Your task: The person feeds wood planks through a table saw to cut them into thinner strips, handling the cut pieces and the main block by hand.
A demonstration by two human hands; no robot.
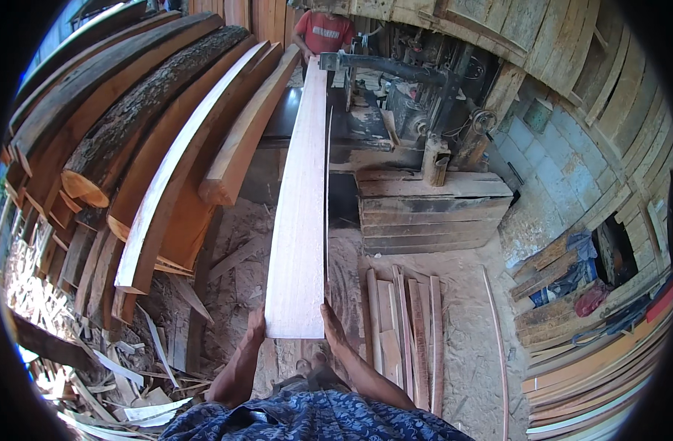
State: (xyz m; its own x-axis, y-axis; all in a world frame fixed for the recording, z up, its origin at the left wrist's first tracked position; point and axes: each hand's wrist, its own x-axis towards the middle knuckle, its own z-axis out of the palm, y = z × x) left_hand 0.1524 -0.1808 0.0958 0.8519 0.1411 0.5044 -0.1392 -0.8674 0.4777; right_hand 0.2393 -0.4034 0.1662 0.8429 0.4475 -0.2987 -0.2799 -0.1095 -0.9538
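Observation:
A long, pale, freshly sawn wooden plank stretches away from me toward a sawing machine. My left hand grips the left edge at its near end. On the opposite edge, my right hand holds the same end, its fingers partly hidden by the wood. Along the plank's right side runs a thin dark line; I cannot tell whether it is a gap or a thin strip. Its far end lies beside the machine's dark arm, where a person in a red shirt stands with a hand close to it.
Large timber slabs and a bark-covered log are stacked at the left, above scattered offcuts. Narrow wood strips lie on the dusty floor to my right. A wooden box stands before the machine. More boards are piled at far right.

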